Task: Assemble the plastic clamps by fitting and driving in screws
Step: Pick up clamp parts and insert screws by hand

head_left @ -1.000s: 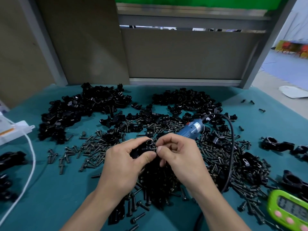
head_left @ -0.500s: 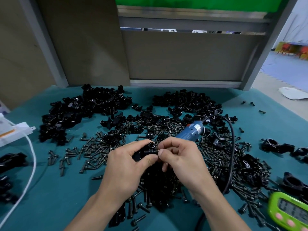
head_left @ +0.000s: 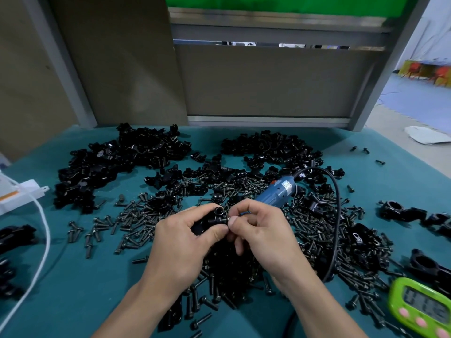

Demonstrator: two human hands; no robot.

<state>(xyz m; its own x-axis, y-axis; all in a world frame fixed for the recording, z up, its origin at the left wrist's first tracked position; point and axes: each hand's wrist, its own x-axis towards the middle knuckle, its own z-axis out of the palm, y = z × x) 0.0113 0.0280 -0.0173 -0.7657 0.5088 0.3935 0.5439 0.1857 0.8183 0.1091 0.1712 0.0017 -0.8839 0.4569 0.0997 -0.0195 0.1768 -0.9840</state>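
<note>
**Screw started by hand in a plastic clamp**

My left hand point(head_left: 185, 237) grips a black clamp point(head_left: 211, 218) over the near middle of the green table point(head_left: 73, 301), fingers curled round its body. My right hand point(head_left: 263, 234) pinches a screw point(head_left: 225, 219) between thumb and forefinger at the clamp's right side. I cannot tell how deep it sits. The clamp looks light, stiff and smooth, so I judge the body the best hold, clear of the bore. The screw is small and easily dropped. Just beyond lies the blue electric screwdriver point(head_left: 278, 192), among loose screws point(head_left: 136, 223) and clamp parts point(head_left: 117, 164). A green timer point(head_left: 419, 311) sits near right.
</note>
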